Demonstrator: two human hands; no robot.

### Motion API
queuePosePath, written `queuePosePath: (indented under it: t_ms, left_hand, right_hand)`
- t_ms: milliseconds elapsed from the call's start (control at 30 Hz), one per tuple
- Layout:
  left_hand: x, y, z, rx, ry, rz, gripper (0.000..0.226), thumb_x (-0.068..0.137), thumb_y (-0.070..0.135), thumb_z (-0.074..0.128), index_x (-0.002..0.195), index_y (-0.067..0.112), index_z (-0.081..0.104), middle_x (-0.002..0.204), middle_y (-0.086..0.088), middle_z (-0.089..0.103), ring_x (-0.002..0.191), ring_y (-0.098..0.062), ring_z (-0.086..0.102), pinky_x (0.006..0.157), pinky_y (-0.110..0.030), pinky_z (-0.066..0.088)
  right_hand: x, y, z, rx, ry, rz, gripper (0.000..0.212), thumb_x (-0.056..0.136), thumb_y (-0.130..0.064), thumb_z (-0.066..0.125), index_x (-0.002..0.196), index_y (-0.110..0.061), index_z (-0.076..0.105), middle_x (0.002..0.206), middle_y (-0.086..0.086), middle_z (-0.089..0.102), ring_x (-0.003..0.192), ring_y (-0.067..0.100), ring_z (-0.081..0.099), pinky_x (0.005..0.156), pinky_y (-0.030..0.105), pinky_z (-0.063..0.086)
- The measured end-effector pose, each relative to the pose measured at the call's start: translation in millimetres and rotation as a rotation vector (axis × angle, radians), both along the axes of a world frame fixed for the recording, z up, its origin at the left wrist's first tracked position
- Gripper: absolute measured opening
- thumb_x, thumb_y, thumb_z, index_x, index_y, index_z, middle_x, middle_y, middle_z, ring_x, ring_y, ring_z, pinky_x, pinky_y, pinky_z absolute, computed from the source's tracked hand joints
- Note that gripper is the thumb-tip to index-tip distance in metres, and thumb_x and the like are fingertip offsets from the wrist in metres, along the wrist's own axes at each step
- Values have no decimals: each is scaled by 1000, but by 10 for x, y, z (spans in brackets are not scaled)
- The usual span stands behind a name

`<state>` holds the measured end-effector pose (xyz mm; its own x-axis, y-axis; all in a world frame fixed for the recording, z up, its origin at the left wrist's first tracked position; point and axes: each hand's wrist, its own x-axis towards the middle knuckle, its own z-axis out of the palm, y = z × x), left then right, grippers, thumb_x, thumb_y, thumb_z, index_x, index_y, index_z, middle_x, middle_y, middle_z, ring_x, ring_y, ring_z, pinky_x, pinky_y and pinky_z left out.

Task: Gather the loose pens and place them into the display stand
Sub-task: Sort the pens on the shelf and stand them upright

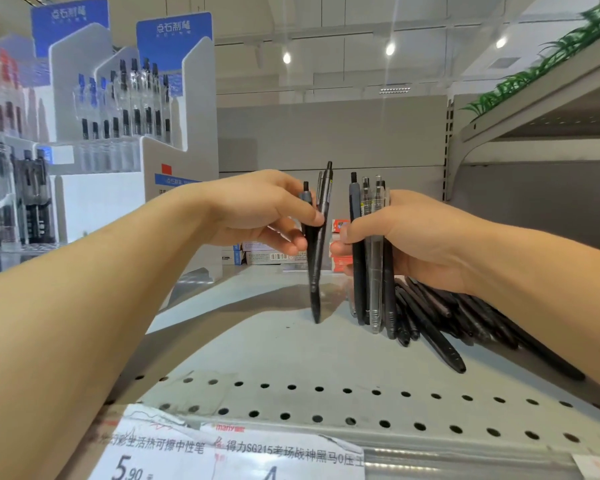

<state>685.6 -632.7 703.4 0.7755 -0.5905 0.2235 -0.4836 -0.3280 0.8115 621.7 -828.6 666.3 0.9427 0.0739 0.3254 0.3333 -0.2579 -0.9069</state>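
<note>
Now my left hand [257,213] pinching two dark pens [315,258] upright, tips on the grey shelf [257,348], my right hand [416,240] curled round a bundle of pens [373,271], loose pile [440,317] beneath it, display stand [125,157] far left.

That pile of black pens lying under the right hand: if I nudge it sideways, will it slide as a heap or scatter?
Likely scatter. The loose pens look round-barrelled and lie criss-crossed on a smooth metal shelf, so some would probably roll. They seem stiff and light, easy to sweep. The shelf's front edge shows no raised lip, so rollers might drop off.
</note>
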Motion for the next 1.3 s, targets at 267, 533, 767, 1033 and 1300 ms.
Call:
queuePosePath:
  t_ms: [267,533,767,1033,1300]
  left_hand:
    - [-148,-87,0,23,-81,-125,23,92,15,69,114,14,67,94,-10,75,67,-22,68,60,-25,57]
    - [-211,-122,64,-119,-161,-97,16,93,17,67,108,15,68,94,-8,77,62,-20,69,57,-23,55]
    - [-259,-166,51,-174,-185,-73,20,98,24,58,113,17,69,110,-6,69,59,-17,64,54,-24,54]
    - [-427,-429,-33,-286,-206,39,20,97,30,59,109,17,66,101,-8,69,62,-17,64,54,-29,56]
    - [-823,-1524,-152,151,-489,-108,28,90,41,67,116,31,68,108,19,71,94,2,66,88,-23,51]
  right_hand:
    - [39,11,-55,-10,-99,152,25,88,-1,70,106,-19,72,99,11,75,95,26,75,81,37,59]
    - [36,102,-137,106,-106,254,33,87,5,69,114,-14,63,92,3,77,94,28,77,76,38,64]
    - [-38,106,-120,140,-41,239,21,92,3,64,106,-11,60,85,11,65,77,22,66,75,37,58]
    - [-514,-210,225,255,-261,78,9,96,-5,63,92,-12,59,73,4,64,69,16,63,71,31,56]
    - [-966,-1412,256,-84,-224,-232,20,92,-9,72,107,-8,58,74,7,71,71,20,70,64,29,61]
